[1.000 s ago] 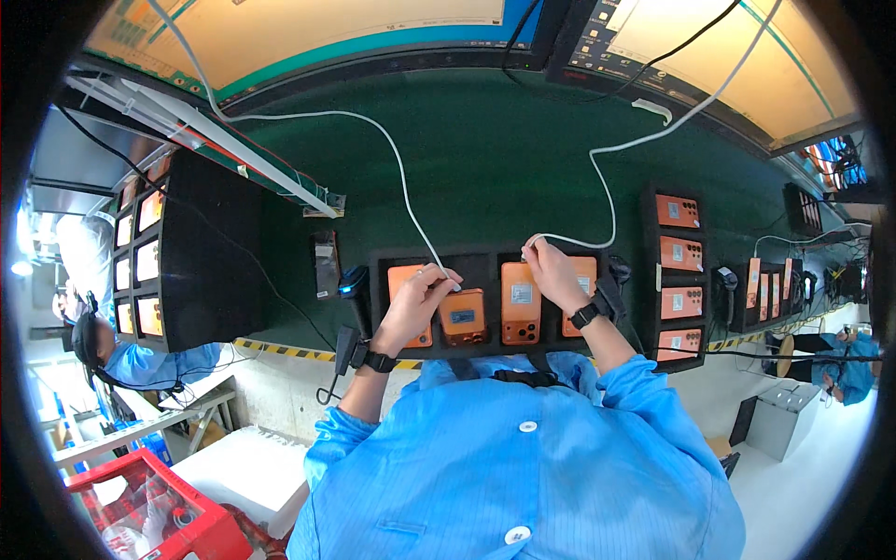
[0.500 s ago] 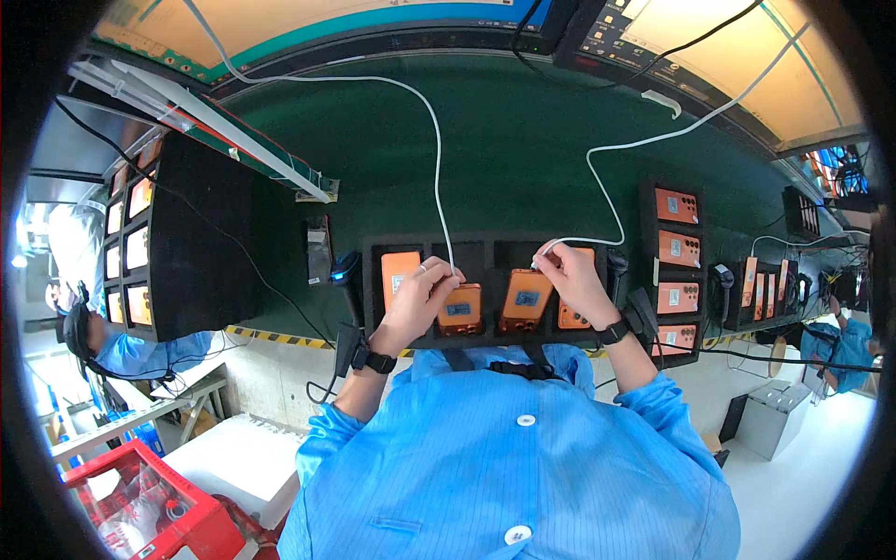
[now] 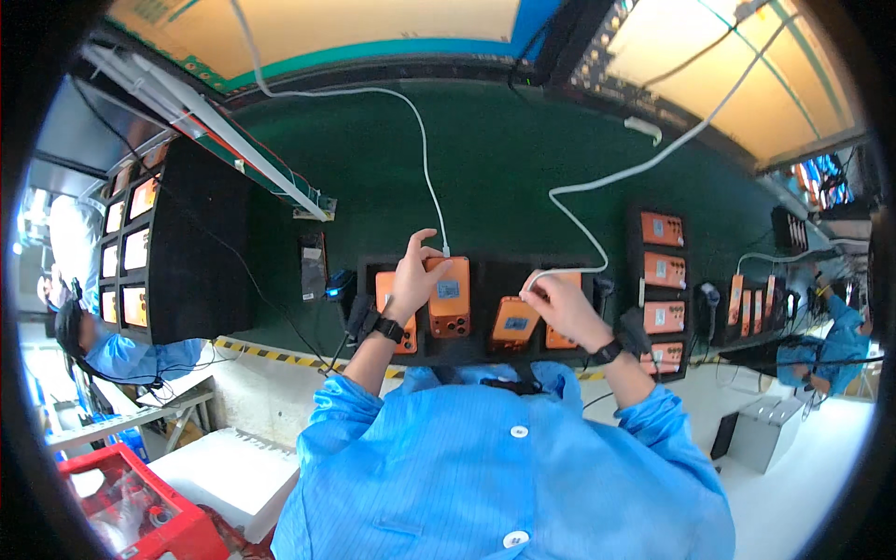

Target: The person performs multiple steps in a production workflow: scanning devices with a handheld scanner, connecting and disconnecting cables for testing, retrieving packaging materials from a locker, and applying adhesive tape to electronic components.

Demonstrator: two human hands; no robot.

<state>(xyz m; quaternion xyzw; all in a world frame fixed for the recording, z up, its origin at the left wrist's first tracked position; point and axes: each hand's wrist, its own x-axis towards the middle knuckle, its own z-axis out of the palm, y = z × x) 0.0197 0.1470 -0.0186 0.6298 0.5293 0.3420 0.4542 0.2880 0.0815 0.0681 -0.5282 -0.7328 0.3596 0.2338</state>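
A black tray [image 3: 478, 341] in front of me holds several orange phones. My left hand [image 3: 415, 280] is at the left edge of one orange phone [image 3: 450, 303], index finger raised and thumb at the phone's upper corner. A white cable [image 3: 427, 168] runs into that phone's top end. My right hand [image 3: 565, 308] is closed, pinching the end of a second white cable [image 3: 583, 238] at the upper corner of a tilted orange phone [image 3: 515, 319]. The fingers hide the plug there. More orange phones [image 3: 385, 285] lie partly behind my hands.
Two monitors [image 3: 373, 37] stand along the back. Right of the tray is a black rack of orange phones [image 3: 663, 271]; at left a tall black rack [image 3: 201, 252] holds more. A handheld scanner [image 3: 341, 285] and a dark flat device [image 3: 313, 266] sit nearby. Other people work at both sides.
My left hand has let go of the left cable's end and its fingers have spread. The left phone now lies farther forward. The right hand still pinches its cable, slightly lower in view.
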